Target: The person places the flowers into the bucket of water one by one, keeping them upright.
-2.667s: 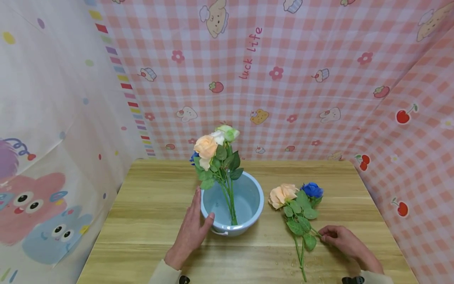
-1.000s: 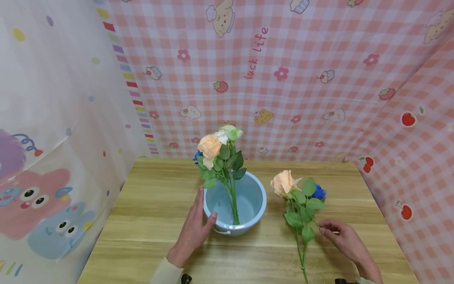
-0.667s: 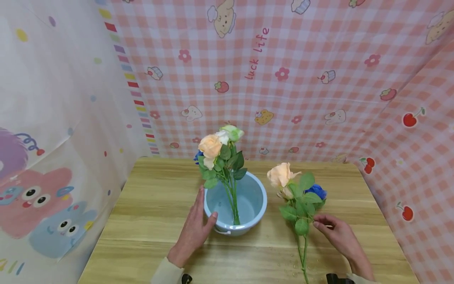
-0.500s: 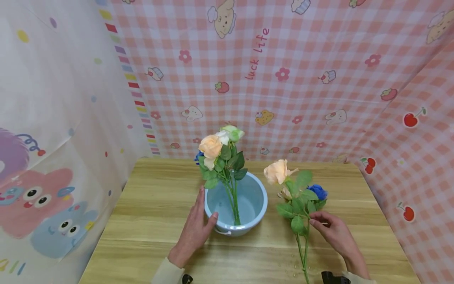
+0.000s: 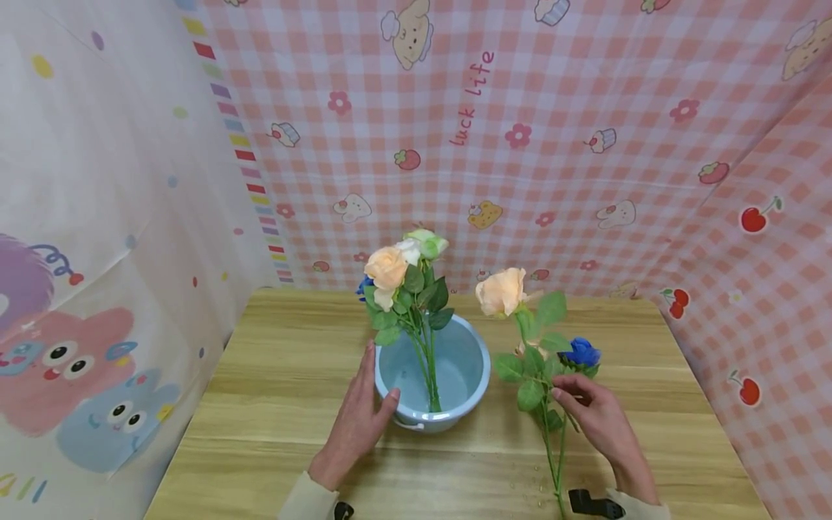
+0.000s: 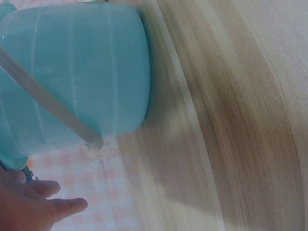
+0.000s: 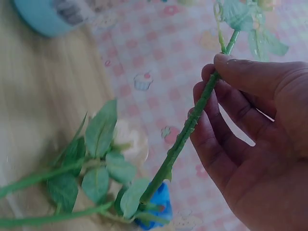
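My right hand (image 5: 594, 415) pinches the green stem of a peach rose (image 5: 500, 292) between thumb and fingers. In the right wrist view the stem (image 7: 178, 144) slants, its cut lower end raised off the table. Below it lie a blue rose (image 5: 581, 352) and another pale rose (image 7: 134, 142), partly hidden by leaves. My left hand (image 5: 351, 426) rests against the near left side of a light blue bucket (image 5: 484, 361), fingers straight and thumb at the rim. Inside the bucket lean a peach rose (image 5: 386, 268), a white-green rose (image 5: 425, 244) and a blue rose (image 5: 365, 289), stems crossing.
The wooden table (image 5: 260, 404) has small water drops near its front right. Pink checked cloth (image 5: 572, 79) hangs behind and at the right, white printed cloth (image 5: 104, 180) at the left. The bucket's pale handle (image 6: 53, 103) hangs down its side.
My right hand has moved left and drawn the peach rose up and away from the other roses on the table. My left hand has stayed at the bucket.
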The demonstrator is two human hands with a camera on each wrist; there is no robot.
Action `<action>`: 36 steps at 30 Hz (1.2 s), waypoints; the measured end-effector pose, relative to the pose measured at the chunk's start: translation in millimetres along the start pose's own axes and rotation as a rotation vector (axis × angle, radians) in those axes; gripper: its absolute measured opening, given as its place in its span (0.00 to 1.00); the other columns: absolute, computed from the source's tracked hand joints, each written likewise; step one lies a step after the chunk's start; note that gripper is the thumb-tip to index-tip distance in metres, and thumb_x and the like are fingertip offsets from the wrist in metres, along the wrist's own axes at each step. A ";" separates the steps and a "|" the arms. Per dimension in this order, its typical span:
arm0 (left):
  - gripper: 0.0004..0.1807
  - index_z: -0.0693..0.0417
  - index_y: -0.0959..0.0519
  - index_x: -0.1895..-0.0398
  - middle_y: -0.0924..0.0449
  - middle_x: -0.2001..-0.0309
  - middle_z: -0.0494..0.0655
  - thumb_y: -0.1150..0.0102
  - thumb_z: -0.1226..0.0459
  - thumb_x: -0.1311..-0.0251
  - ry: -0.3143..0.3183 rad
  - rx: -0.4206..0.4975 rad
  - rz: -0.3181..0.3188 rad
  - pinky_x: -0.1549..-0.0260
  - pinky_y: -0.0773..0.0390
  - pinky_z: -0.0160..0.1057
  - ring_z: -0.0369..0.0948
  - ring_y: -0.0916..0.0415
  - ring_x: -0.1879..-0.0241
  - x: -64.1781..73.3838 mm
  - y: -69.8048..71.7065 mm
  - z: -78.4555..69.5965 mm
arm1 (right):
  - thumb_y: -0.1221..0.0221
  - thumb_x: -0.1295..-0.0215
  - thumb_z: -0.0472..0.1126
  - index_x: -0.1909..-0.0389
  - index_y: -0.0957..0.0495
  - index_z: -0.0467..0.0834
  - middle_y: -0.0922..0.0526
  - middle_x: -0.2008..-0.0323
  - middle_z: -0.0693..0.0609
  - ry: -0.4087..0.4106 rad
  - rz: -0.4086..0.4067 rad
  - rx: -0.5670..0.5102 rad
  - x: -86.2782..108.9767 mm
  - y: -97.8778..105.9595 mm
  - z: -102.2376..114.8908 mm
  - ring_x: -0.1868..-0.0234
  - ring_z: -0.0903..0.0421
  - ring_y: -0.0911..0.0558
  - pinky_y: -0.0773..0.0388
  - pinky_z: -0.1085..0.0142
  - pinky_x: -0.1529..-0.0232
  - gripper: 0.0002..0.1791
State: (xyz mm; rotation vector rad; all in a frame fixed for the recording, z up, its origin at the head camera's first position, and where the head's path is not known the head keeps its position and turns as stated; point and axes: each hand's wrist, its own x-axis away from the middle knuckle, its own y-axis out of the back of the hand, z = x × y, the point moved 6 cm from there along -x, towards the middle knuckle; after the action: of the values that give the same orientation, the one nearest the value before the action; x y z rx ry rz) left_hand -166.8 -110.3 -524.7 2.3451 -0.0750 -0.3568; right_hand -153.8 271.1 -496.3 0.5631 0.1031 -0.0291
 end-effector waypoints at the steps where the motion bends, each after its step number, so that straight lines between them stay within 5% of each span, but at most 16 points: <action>1: 0.47 0.54 0.62 0.15 0.61 0.16 0.53 0.54 0.44 0.24 0.000 0.001 0.000 0.27 0.43 0.62 0.56 0.54 0.19 -0.1 0.2 0.0 | 0.37 0.27 0.37 0.49 0.16 0.38 0.12 0.56 0.43 0.000 -0.002 -0.002 0.1 -0.7 2.4 0.58 0.67 0.18 0.19 0.72 0.59 0.11; 20: 0.47 0.54 0.62 0.15 0.62 0.16 0.51 0.54 0.44 0.24 0.003 0.011 -0.001 0.27 0.43 0.63 0.55 0.54 0.20 -0.3 1.0 -0.4 | 0.38 0.25 0.39 0.48 0.18 0.36 0.15 0.54 0.44 -0.030 -0.049 -0.081 -8.6 -8.6 39.8 0.56 0.65 0.19 0.21 0.74 0.57 0.12; 36: 0.47 0.53 0.62 0.15 0.62 0.16 0.51 0.53 0.45 0.24 0.002 0.024 -0.005 0.27 0.43 0.62 0.56 0.53 0.20 -0.5 0.6 -0.3 | 0.37 0.28 0.32 0.51 0.17 0.32 0.15 0.54 0.39 0.090 -0.145 -0.225 -16.2 -17.4 68.4 0.58 0.66 0.16 0.18 0.74 0.61 0.09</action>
State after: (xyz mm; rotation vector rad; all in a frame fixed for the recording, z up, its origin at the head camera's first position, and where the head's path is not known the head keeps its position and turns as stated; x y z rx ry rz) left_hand -167.2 -110.5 -523.9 2.3701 -0.0733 -0.3583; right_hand -164.8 219.8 -446.4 0.3308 0.2316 -0.1320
